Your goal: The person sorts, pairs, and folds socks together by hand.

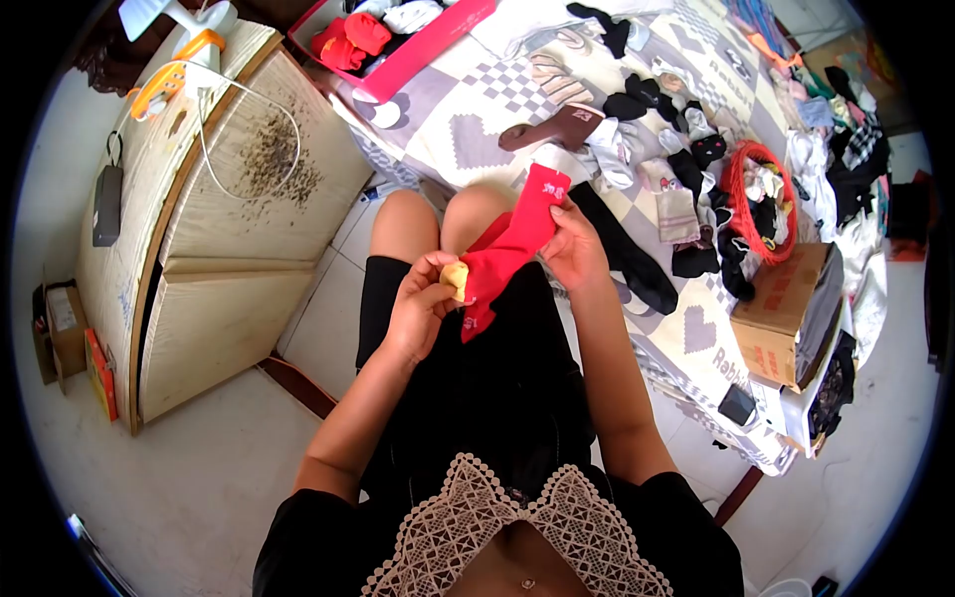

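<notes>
Above the lap, red socks (509, 249) stretch between my two hands. My left hand (426, 298) pinches a small yellow piece (456, 280) at their lower left part. Around the upper right part, near a small white pattern, my right hand (577, 247) is closed on the red fabric. On the bed just beyond lie a brown sock (553, 129) marked 23 and a long black sock (627, 249), the latter to the right of my right hand.
A pink-red box (438, 48) holds red and white items at the bed's far left. Many socks, a red basket (736, 204) and a cardboard box (779, 313) are on the bed (482, 144). A wooden cabinet (234, 249) stands at left, with a white cable on it.
</notes>
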Motion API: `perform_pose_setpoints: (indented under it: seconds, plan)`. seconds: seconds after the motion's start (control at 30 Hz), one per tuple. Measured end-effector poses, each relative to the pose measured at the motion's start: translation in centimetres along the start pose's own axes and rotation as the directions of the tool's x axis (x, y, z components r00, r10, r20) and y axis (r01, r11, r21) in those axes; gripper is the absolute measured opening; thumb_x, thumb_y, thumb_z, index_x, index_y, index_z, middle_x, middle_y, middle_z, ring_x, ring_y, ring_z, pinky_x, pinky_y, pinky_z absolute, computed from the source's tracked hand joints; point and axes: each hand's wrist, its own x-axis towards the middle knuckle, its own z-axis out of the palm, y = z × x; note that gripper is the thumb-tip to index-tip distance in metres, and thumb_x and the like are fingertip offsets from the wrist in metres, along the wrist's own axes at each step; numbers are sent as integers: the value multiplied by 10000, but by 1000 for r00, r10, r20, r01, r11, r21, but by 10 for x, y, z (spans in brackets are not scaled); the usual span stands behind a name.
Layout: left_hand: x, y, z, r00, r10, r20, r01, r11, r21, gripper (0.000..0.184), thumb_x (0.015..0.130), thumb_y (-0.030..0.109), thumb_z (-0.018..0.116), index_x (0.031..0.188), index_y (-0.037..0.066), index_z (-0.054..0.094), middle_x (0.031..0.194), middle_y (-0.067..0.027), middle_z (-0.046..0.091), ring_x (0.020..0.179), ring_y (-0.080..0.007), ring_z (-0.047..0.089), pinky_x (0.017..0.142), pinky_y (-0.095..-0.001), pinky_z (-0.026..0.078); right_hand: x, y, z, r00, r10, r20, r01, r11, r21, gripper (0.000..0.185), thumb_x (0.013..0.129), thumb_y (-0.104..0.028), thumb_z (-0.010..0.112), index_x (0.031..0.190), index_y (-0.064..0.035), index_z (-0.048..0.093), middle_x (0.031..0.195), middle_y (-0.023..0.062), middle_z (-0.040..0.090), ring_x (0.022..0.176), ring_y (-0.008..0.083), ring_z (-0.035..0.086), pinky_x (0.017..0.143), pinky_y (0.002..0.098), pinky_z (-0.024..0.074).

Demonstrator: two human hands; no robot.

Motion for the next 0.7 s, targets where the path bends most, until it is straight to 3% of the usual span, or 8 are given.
perform_pose_setpoints:
  seconds: [0.13, 0.23, 0.37, 0.4, 0.43, 0.5, 0.6, 0.7]
  plan:
    - [2, 4, 0, 992, -28, -123, 51, 980, 193, 316, 811, -50, 443, 1105, -1, 549, 1060, -74, 595, 936, -155, 595, 810, -296, 502, -7, -10, 3, 1000, 31, 1, -31, 999, 28, 373, 826, -47, 583, 1192, -37, 508, 1153, 93, 597, 1076, 213, 573, 940, 368, 440]
    - [10, 15, -1, 998, 54, -15, -43, 908, 417, 304, 813, -61, 449, 1091, -11, 562, 1010, -61, 617, 899, -133, 594, 790, -263, 485, -16, -25, 8, 998, 60, -13, -59, 998, 33, 380, 813, -17, 586, 1188, -30, 525, 1142, 96, 604, 1058, 209, 583, 956, 366, 430]
    - [57, 18, -2, 927, 354, 125, -361, 749, 555, 227, 822, -97, 505, 983, 20, 614, 949, -42, 614, 859, -116, 574, 785, -229, 457, -29, -42, 21, 960, -244, 138, 247, 969, 1, 311, 808, 29, 546, 1102, -53, 608, 1151, 120, 611, 1117, 245, 557, 966, 435, 410]
    - [72, 22, 3, 851, 489, 191, -475, 563, 676, 227, 816, -101, 523, 970, 33, 623, 966, -51, 601, 888, -124, 569, 793, -235, 457, -45, -49, 46, 923, -357, 146, 372, 924, -92, 273, 800, 46, 548, 1059, -13, 610, 1101, 125, 606, 1064, 238, 566, 946, 394, 418]
    - [88, 26, 8, 754, 595, 279, -551, 341, 761, 230, 810, -105, 541, 958, 46, 632, 982, -59, 588, 918, -132, 565, 802, -241, 458, -53, -53, 60, 871, -463, 166, 488, 853, -183, 236, 791, 63, 550, 1017, 26, 611, 1050, 131, 601, 1010, 231, 575, 927, 354, 425]
    - [112, 27, 19, 732, 618, 288, -577, 337, 744, 273, 785, -100, 585, 985, 74, 651, 1019, -68, 565, 941, -139, 551, 805, -246, 458, -56, -52, 51, 680, -527, 509, 730, 548, -408, 290, 699, 127, 515, 891, -24, 671, 959, 104, 531, 897, 185, 514, 812, 285, 425]
    - [129, 19, 22, 878, 451, 158, -380, 457, 805, 288, 812, -26, 599, 1079, 71, 647, 1020, -59, 589, 865, -130, 565, 755, -252, 475, -81, -35, 76, 727, -340, 596, 653, 73, -754, 262, 652, 105, 599, 811, -80, 696, 835, 42, 543, 764, 171, 532, 648, 264, 417]
    - [136, -5, -3, 931, 352, 95, -241, 399, 885, 239, 844, 42, 590, 1078, 41, 639, 937, -49, 630, 767, -122, 577, 694, -253, 483, -87, 15, 50, 771, -144, 620, 613, -94, -784, 176, 672, -18, 719, 824, -79, 655, 858, 39, 557, 801, 252, 556, 706, 356, 452]
